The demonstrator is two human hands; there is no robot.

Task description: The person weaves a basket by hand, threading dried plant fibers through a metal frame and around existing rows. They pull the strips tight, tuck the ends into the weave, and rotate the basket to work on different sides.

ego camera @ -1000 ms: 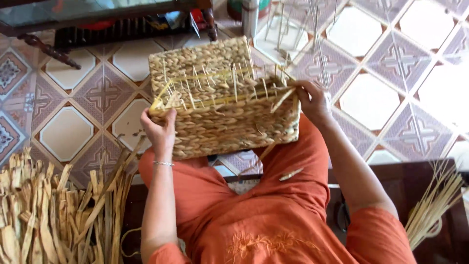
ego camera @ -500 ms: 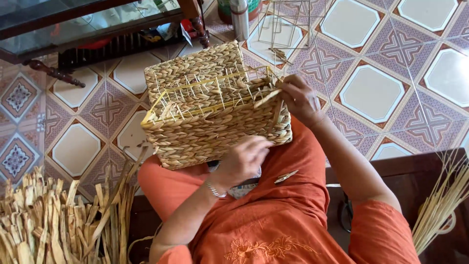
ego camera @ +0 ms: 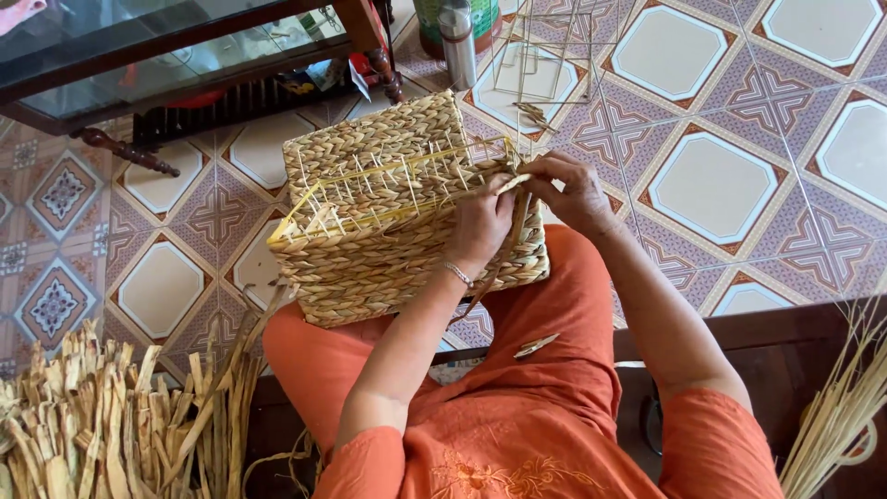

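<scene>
Resting on your orange-clad lap, the rectangular woven straw basket [ego camera: 397, 217], your left hand [ego camera: 480, 225] and right hand [ego camera: 575, 192] pinched together on a flat dried reed strip [ego camera: 506, 242] at its near-right corner, pile of dried reed strips [ego camera: 111, 430] left of it.

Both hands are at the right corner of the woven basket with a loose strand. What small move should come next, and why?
Probably pull the strand snug and tuck it along the rim. It hangs loose down the basket side, while the left hand and right hand pinch its upper end at the corner, where bare yellow frame wire shows.
</scene>
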